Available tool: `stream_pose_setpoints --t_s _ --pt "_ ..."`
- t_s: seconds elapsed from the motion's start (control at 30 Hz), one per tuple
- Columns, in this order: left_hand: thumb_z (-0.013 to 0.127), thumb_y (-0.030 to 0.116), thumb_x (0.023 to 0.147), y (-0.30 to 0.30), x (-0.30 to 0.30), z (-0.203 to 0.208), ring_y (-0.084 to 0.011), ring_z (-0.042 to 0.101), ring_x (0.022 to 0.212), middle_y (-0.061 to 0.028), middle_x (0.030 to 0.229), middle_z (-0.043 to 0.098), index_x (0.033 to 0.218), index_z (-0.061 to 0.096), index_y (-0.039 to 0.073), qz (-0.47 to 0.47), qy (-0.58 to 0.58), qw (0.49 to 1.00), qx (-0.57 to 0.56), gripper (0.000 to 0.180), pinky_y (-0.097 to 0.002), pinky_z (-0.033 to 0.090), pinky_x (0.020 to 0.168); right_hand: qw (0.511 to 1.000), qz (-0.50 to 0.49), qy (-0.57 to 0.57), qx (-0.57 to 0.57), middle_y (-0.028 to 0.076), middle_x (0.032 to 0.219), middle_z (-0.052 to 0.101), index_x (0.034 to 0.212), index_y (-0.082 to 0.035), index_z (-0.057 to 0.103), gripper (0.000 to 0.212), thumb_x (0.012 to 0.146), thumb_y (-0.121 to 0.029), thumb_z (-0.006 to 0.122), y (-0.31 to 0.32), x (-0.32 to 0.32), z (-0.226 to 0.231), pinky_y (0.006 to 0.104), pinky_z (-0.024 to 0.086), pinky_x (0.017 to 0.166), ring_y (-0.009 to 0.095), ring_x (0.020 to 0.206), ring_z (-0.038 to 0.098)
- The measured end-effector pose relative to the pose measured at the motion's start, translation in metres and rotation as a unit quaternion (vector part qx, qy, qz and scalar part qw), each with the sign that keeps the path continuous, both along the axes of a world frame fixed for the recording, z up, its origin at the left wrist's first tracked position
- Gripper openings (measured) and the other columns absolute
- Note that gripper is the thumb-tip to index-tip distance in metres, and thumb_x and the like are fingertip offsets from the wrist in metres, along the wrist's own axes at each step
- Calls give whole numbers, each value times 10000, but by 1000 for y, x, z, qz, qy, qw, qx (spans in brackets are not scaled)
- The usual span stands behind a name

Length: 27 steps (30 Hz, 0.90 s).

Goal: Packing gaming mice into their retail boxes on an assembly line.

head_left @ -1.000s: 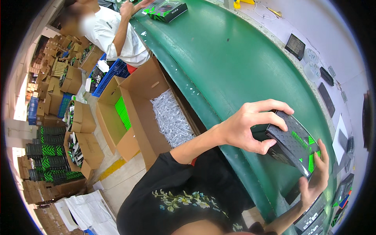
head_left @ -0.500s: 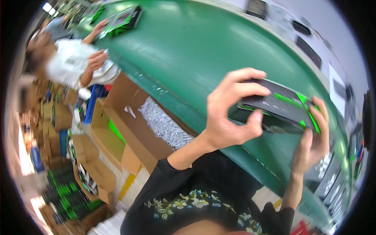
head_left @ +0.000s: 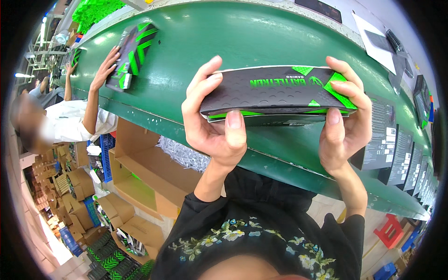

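As far as I can make out from where I stand, the step in hand is a two-handed hold: a black box (head_left: 275, 95) with green markings is up over the green desk (head_left: 196, 35), in front of the person. The left hand (head_left: 210, 123) is clamped on one end, fingers curled over the far edge and thumb pressed at the near one; the right hand (head_left: 347, 121) grips the other end in the same way. Whether the box is fully shut I can't say, as its shadowed lower side is hard to read. Any next move, I'd judge, calls for even pressure from both thumbs and a level grip. Off to the right, dark boxes (head_left: 380, 135) stand in a row on the desk; to the left, a co-worker's hand (head_left: 108, 67) touches another green-and-black box (head_left: 134, 58).
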<state>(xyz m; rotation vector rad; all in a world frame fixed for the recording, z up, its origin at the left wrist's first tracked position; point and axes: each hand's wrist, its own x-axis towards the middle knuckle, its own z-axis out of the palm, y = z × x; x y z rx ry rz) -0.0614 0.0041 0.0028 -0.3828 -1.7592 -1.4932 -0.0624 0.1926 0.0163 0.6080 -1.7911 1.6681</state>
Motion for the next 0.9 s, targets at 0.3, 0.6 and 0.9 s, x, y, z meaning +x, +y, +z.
stream_pose_setpoints --t_s 0.3,0.6,0.9 --pt "675 350 699 -3 15 12 -289 495 1156 -302 1302 479 1164 546 -22 -165 -121 969 139 609 -407 365 1018 991 87 -89 48 338 1474 300 902 -116 659 148 851 -238 593 21 13 6 501 331 1066 375 1264 447" --pt "578 250 749 -9 7 -5 -344 496 1194 -314 1297 481 1091 598 -47 -292 -130 929 188 454 -451 384 1024 977 104 -180 -43 300 1484 315 1373 -41 486 545 930 -360 469 33 19 -8 527 274 1124 422 1367 346" --pt "555 131 775 -5 -1 -5 -343 497 1201 -299 1286 486 1084 627 -52 -305 -101 937 141 366 -444 394 1012 978 72 -195 -32 251 1488 333 1430 56 350 705 962 -461 454 38 15 -13 475 272 1136 336 1369 360"
